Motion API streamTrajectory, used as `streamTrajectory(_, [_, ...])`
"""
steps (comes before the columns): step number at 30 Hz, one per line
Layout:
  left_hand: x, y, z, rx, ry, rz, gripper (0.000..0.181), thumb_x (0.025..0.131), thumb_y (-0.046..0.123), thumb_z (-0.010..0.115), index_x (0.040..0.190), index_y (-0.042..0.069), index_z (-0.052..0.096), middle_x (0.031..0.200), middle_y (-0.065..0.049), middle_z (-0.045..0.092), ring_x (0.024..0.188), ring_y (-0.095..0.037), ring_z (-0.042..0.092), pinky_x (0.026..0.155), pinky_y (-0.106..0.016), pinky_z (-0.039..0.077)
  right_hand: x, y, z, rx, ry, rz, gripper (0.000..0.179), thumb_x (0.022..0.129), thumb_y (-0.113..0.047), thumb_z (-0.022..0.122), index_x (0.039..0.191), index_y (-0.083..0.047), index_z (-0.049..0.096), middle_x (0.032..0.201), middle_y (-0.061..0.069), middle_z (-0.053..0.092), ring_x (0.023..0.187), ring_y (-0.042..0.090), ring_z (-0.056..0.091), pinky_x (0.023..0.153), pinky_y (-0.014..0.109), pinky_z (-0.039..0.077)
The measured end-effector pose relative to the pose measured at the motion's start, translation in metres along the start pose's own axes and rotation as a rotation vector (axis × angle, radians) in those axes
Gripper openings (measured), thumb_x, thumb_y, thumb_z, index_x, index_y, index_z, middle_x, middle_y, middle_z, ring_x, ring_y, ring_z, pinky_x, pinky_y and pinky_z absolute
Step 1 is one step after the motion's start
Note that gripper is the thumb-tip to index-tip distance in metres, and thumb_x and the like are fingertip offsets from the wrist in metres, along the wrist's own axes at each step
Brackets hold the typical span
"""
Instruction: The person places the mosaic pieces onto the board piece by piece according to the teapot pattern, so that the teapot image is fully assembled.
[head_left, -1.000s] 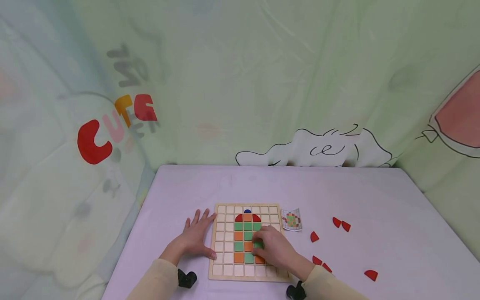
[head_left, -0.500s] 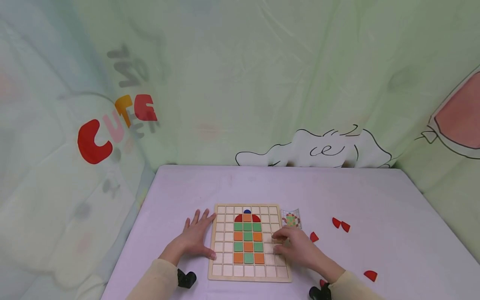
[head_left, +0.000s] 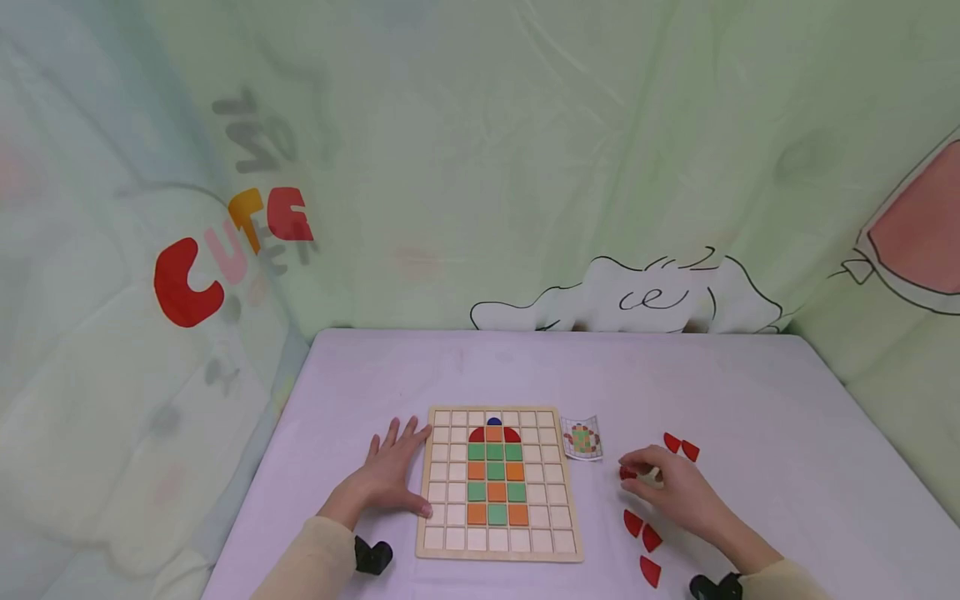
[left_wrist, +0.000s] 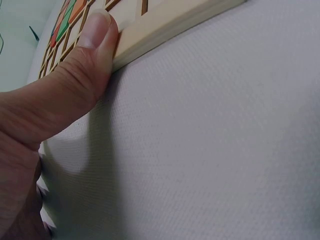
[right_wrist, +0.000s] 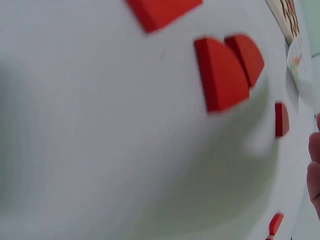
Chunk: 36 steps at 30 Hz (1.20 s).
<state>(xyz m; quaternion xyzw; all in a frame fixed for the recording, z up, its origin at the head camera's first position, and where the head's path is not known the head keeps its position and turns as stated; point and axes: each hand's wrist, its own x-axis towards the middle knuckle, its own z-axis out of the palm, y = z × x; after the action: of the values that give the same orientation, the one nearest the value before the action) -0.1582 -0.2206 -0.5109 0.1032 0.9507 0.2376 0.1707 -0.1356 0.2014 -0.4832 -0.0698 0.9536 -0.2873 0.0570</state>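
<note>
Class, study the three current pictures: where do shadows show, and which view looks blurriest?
Left wrist view: a soft shadow darkens the tablecloth beside the left hand; right wrist view: blurriest, the red pieces have soft edges, with a broad shadow nearby; head view: soft, fairly even light, the board's grid lines readable.

This looks like a small curtained-off booth or play corner; whether it stands in a home or a studio cannot be told. Pale green fabric (head_left: pixel 450 167) with soft folds hangs along the left, far and right edges of the surface (head_left: pixel 450 367), which wears a smooth lilac cover. Cartoon prints mark the fabric: colourful letters (head_left: pixel 189 283) beyond the left edge, a cloud-like outline (head_left: pixel 630 292) behind the far edge, a red balloon shape (head_left: pixel 918 221) past the far right corner.
</note>
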Motion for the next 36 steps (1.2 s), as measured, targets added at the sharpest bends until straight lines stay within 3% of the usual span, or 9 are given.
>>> streamTrajectory(6, [0.002, -0.001, 0.002, 0.002, 0.001, 0.000, 0.127, 0.059, 0.046, 0.098, 0.161, 0.013, 0.030, 0.172, -0.017, 0.016, 0.159, -0.044, 0.003, 0.126, -0.069, 0.005, -0.002, 0.019, -0.008, -0.011, 0.010, 0.029, 0.036, 0.084, -0.016, 0.084, 0.116, -0.002, 0.073, 0.103, 0.006, 0.074, 0.092, 0.017, 0.064, 0.071, 0.023, 0.052])
streamTrajectory(14, [0.003, -0.003, 0.002, -0.003, -0.005, -0.001, 0.126, 0.060, 0.046, 0.097, 0.162, 0.013, 0.030, 0.172, -0.016, 0.016, 0.159, -0.044, 0.002, 0.126, -0.068, 0.004, 0.008, 0.029, -0.005, 0.000, -0.031, 0.003, 0.034, 0.085, -0.008, 0.081, 0.118, -0.004, 0.073, 0.109, 0.008, 0.073, 0.094, 0.018, 0.065, 0.071, 0.017, 0.055])
streamTrajectory(20, [0.001, 0.001, -0.001, 0.001, -0.010, -0.006, 0.126, 0.061, 0.046, 0.097, 0.162, 0.013, 0.029, 0.172, -0.016, 0.016, 0.159, -0.044, 0.001, 0.126, -0.068, 0.004, 0.017, 0.033, 0.000, -0.031, -0.104, -0.001, 0.034, 0.085, -0.005, 0.080, 0.118, -0.010, 0.075, 0.106, 0.004, 0.068, 0.096, 0.017, 0.061, 0.077, 0.028, 0.061])
streamTrajectory(27, [-0.001, 0.005, -0.001, 0.000, -0.005, -0.012, 0.125, 0.060, 0.044, 0.098, 0.161, 0.013, 0.030, 0.172, -0.017, 0.017, 0.159, -0.044, 0.003, 0.126, -0.068, 0.005, 0.018, 0.035, 0.003, -0.068, -0.098, 0.002, 0.028, 0.084, -0.007, 0.081, 0.110, -0.008, 0.074, 0.102, 0.004, 0.068, 0.098, 0.022, 0.064, 0.086, 0.044, 0.063])
streamTrajectory(36, [-0.001, 0.005, -0.002, 0.002, 0.002, -0.009, 0.125, 0.060, 0.043, 0.098, 0.161, 0.012, 0.030, 0.171, -0.017, 0.018, 0.159, -0.044, 0.003, 0.126, -0.068, 0.005, 0.016, 0.029, 0.008, -0.118, -0.107, 0.099, 0.028, 0.080, -0.023, 0.088, 0.094, -0.008, 0.068, 0.088, 0.002, 0.062, 0.083, 0.015, 0.057, 0.079, 0.038, 0.063])
